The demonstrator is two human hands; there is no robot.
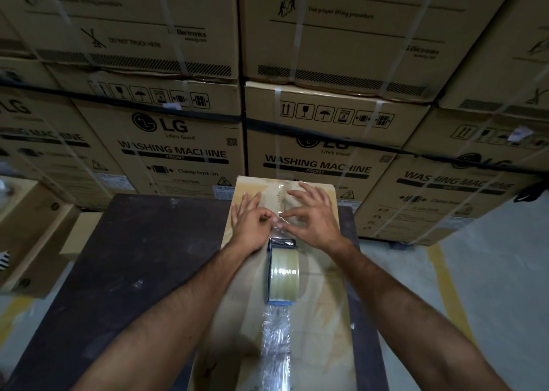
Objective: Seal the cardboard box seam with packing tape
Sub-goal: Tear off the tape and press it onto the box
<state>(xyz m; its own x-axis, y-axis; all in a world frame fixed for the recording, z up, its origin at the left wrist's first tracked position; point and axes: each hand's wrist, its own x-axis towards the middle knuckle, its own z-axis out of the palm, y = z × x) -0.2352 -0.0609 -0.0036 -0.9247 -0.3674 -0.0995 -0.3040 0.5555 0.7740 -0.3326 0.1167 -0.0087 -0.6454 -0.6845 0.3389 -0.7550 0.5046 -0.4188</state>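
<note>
Head view: the box (312, 286) runs off the bottom edge, and its seam is hard to trace under crinkled clear tape (276, 340). Both forearms reach forward over the box on the dark worktop (133, 257). The left hand (252, 221) pinches the tape end between thumb and forefinger, a narrow grip; the right hand (312, 215), fingers spread, pinches it too. The dispenser (282, 271) stands on the box just behind the hands. Stacked cartons (178, 147) fill the background.
</note>
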